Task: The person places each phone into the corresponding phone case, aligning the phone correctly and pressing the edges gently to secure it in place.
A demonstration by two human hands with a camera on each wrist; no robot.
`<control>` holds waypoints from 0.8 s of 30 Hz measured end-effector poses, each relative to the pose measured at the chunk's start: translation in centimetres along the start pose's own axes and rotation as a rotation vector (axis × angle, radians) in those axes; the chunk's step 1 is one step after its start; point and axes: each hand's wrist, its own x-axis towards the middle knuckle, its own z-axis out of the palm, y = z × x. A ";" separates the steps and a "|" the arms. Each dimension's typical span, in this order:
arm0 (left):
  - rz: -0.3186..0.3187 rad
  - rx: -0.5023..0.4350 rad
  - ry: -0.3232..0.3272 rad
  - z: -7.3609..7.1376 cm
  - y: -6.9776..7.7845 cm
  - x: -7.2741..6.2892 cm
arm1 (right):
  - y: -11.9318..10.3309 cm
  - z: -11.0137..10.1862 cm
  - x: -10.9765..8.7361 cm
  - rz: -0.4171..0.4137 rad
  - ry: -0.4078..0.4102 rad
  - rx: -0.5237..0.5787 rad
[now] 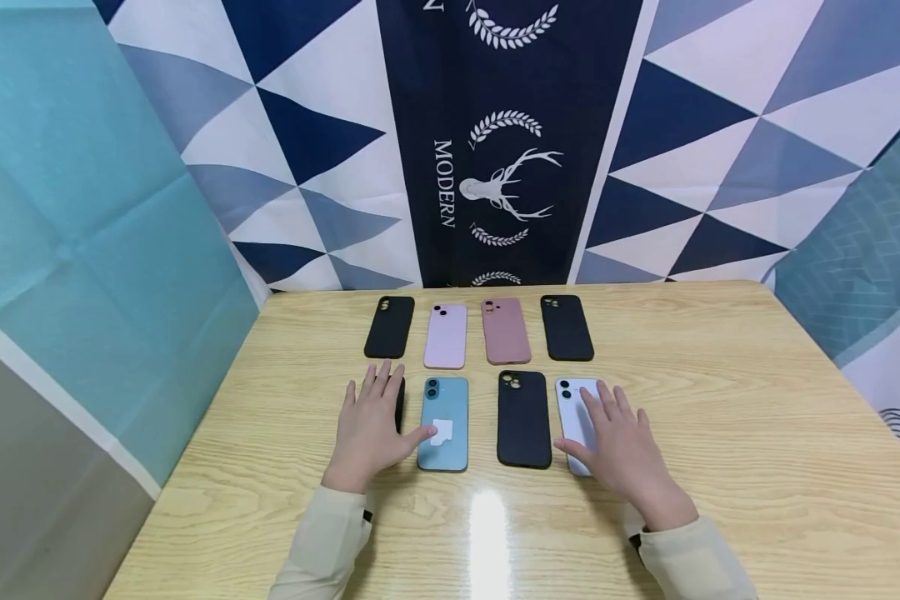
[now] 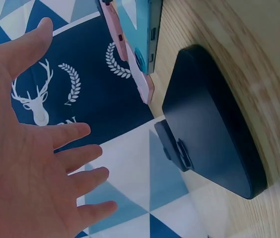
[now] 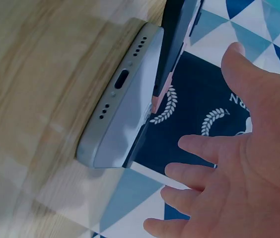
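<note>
My left hand hovers palm down, fingers spread, over a black phone case; in the head view the hand covers most of it. Beside it lies a teal phone with a white patch on its back, and the thumb reaches over that patch. On the other side, my right hand is spread above a pale whitish phone, whose port end faces me. Both wrist views show a gap between the palm and what lies below. Between the hands is another black phone case with a camera cutout.
Behind these runs a second row: a black case, a lilac phone, a pink case and a black case. All lie on a wooden table. A patterned cloth hangs along its far edge.
</note>
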 end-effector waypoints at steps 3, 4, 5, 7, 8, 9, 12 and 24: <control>-0.005 0.009 -0.010 -0.1 -0.1 0.2 | 0.3 0.0 0.1 -0.004 0.003 -0.006; -0.005 0.007 -0.015 -0.1 -0.2 0.2 | 0.4 0.0 0.2 -0.005 0.003 -0.005; -0.008 0.007 -0.023 -0.2 -0.2 0.3 | 0.5 0.0 0.2 -0.005 0.001 -0.003; -0.009 0.012 -0.039 -0.2 -0.3 0.5 | 0.7 0.1 0.3 -0.004 -0.001 0.001; -0.008 0.015 -0.043 -0.2 -0.4 0.6 | 0.7 0.1 0.4 -0.001 -0.006 0.008; -0.008 0.018 -0.046 -0.3 -0.4 0.8 | 0.8 0.1 0.4 0.007 -0.015 0.020; -0.007 0.030 -0.058 -0.4 -0.7 1.4 | 0.9 0.2 0.6 0.036 -0.042 0.054; -0.069 0.024 -0.164 0.8 -2.9 6.0 | 0.3 1.0 1.0 0.137 -0.100 0.052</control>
